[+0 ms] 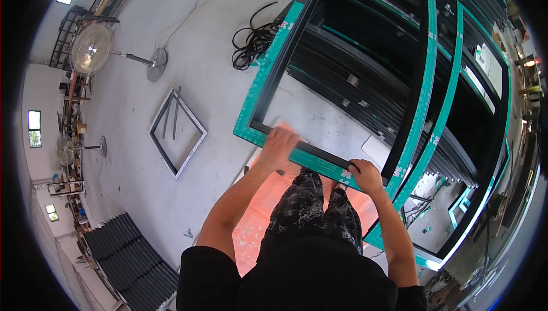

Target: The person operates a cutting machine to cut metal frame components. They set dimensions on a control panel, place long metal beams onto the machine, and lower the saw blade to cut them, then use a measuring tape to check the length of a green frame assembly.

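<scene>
A large dark window frame (319,165), its face covered in green protective film, stands in front of me and leans away. My left hand (279,146) is closed over its near rail, close to the left corner, with the fingertips curled over the dark inner edge and slightly blurred. Toward the right end of the same rail, my right hand (367,177) grips it with the thumb on the dark inner edge; its other fingers are mostly hidden.
More green-filmed frames (445,100) stand close on the right, beside stacked dark profiles (354,83). Black cable (254,43) lies coiled on the floor. Farther left are a diamond-turned frame (178,134), a standing fan (91,48) and a profile pile (131,259). Orange-red flooring (251,237) is underfoot.
</scene>
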`<state>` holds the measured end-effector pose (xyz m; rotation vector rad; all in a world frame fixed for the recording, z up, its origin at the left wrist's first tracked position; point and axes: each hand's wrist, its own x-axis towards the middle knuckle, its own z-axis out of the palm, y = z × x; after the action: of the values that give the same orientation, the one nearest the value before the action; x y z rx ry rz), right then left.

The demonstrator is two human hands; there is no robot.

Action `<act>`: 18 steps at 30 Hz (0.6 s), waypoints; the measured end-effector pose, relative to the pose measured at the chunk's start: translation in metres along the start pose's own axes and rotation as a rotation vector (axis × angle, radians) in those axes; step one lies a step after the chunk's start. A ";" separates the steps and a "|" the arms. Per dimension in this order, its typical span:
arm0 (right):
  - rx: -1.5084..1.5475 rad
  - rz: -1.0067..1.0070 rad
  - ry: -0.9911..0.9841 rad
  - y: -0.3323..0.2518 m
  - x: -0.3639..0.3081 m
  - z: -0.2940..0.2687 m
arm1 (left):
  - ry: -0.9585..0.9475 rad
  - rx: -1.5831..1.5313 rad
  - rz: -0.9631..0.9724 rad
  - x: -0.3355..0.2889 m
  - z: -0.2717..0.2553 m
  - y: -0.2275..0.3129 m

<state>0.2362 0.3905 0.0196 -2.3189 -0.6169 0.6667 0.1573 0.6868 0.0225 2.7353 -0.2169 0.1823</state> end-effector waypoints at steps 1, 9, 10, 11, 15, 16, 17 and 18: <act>-0.006 -0.007 -0.004 0.004 0.002 -0.003 | 0.007 0.000 -0.007 0.000 -0.001 0.000; 0.025 0.154 -0.262 0.006 0.008 -0.017 | 0.078 0.019 0.021 -0.005 0.005 -0.009; -0.027 0.155 -0.200 0.002 0.004 -0.016 | 0.087 0.018 0.021 -0.004 0.006 -0.010; -0.079 0.155 -0.138 -0.001 0.000 -0.015 | 0.098 0.027 0.036 -0.005 0.007 -0.010; -0.120 0.102 -0.081 -0.005 -0.003 -0.014 | 0.135 0.010 0.031 -0.004 0.005 -0.009; -0.118 0.102 -0.075 -0.005 -0.003 -0.014 | 0.142 0.011 0.030 -0.005 0.006 -0.009; -0.123 0.098 -0.074 -0.006 -0.003 -0.013 | 0.108 0.008 0.029 -0.007 0.006 -0.010; -0.133 0.109 -0.081 -0.009 -0.004 -0.014 | 0.073 0.005 0.027 -0.008 0.007 -0.010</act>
<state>0.2393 0.3884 0.0360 -2.4732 -0.5910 0.7950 0.1516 0.6947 0.0112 2.7256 -0.2338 0.2900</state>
